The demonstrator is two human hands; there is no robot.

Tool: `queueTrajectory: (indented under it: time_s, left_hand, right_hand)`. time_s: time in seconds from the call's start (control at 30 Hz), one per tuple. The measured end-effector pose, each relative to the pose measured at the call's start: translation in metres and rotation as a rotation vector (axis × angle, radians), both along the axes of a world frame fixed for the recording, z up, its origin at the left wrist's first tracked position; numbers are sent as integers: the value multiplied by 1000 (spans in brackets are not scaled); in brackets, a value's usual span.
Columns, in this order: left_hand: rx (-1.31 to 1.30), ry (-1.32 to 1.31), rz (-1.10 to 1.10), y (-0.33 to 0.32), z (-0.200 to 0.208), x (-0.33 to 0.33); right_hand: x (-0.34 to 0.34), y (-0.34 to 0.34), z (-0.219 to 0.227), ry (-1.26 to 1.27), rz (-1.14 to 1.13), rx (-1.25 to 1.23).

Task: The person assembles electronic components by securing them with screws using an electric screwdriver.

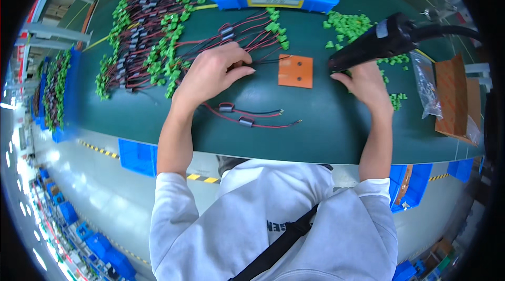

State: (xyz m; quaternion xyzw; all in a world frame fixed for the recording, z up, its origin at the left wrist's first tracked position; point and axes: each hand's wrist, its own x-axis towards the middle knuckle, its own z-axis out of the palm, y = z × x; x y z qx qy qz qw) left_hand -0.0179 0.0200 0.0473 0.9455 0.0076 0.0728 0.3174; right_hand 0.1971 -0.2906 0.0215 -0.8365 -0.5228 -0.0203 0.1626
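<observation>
My left hand [210, 70] has its fingers curled around a thin wire lead, with thumb tip and forefinger slightly apart. Black wire ends [271, 62] run from those fingers to the orange block [295, 78], a square plate with two dark holes. Right of the block is my right hand [368, 85], its thumb stretched toward the left. A black electric screwdriver [368, 49] slants across in front of that hand and hides its fingers, so any hold is unclear. Nearer me lie two loose red-and-black leads [246, 121] with dark cylindrical parts and bare ends.
Many leads with green connectors [171, 55] cover the left of the green table [236, 141]. A blue bin [273, 2] of leads stands at the back. Loose green connectors [350, 26] lie at right, near a clear plastic bag [426, 86] and a cardboard box [452, 97].
</observation>
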Motion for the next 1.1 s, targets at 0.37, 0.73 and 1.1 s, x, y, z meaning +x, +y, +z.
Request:
queueTrajectory:
  time_s: [0.37, 0.73, 1.1]
  left_hand:
    - [326, 343, -298, -15, 18, -32]
    - [334, 16, -219, -46, -13, 11]
    - [-448, -166, 36, -46, -54, 17]
  right_hand:
    - [22, -2, -37, 271, -28, 507]
    - [-21, 61, -11, 1288, 164, 627]
    - [-30, 67, -50, 1019, 150, 651]
